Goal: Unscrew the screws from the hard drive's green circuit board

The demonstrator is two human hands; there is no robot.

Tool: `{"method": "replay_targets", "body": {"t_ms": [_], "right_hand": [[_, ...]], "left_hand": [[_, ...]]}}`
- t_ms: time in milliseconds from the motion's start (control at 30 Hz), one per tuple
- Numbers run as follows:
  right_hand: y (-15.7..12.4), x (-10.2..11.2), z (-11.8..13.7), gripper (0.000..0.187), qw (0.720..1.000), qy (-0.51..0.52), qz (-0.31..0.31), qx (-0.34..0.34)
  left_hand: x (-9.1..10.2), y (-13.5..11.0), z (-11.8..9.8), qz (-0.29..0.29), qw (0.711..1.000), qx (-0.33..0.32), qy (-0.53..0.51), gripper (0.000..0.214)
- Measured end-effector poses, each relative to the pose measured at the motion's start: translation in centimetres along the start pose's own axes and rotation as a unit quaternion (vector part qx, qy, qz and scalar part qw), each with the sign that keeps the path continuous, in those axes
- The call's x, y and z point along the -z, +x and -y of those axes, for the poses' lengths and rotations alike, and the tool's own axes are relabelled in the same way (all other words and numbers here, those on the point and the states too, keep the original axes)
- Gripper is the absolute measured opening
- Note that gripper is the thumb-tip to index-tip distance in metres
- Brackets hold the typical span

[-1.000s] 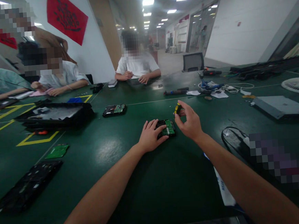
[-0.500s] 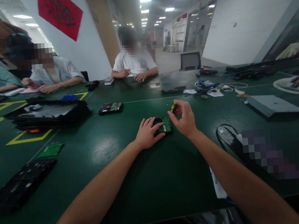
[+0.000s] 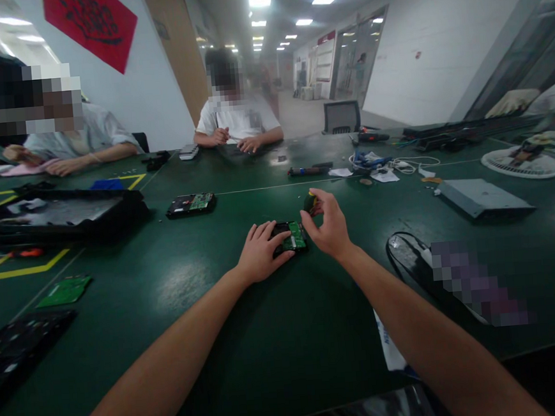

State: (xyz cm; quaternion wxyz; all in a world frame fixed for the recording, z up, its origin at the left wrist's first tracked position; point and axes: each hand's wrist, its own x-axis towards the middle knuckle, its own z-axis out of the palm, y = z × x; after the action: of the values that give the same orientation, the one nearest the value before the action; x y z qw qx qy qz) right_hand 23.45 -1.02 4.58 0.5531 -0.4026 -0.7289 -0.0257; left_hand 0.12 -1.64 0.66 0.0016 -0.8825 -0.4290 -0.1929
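My left hand [image 3: 262, 253] lies over the left part of a hard drive [image 3: 297, 236] and holds it down on the green table, with the thumb along its near edge. The drive's green circuit board faces up. Just right of the drive, my right hand [image 3: 327, 226] pinches the black and yellow handle of a screwdriver [image 3: 310, 202] between thumb and fingers. The screwdriver's shaft and tip cannot be made out.
Another hard drive [image 3: 191, 204] lies farther left, near a black casing [image 3: 61, 215]. A green circuit board [image 3: 65, 291] and a black part [image 3: 22, 350] are at left. A metal box [image 3: 485, 197] and a cable bundle [image 3: 374, 162] lie right. People sit across the table.
The whole view has shifted, so things appear farther left. My left hand stays on the hard drive. The screwdriver handle in my right hand now looks more upright, showing less yellow.
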Motion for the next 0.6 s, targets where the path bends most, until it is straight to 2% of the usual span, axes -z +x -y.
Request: {"method": "replay_targets", "body": {"t_ms": [300,600], "right_hand": [[-0.01,0.19,-0.14,0.056,1.000,-0.008,-0.018,-0.018],[0.01,0.25,-0.03,0.059,1.000,0.006,0.015,-0.012]], "left_hand": [[-0.19,0.05,0.08,-0.003,1.000,0.002,0.008,0.058],[-0.11,0.08,0.03,0.000,1.000,0.003,-0.005,0.056]]}}
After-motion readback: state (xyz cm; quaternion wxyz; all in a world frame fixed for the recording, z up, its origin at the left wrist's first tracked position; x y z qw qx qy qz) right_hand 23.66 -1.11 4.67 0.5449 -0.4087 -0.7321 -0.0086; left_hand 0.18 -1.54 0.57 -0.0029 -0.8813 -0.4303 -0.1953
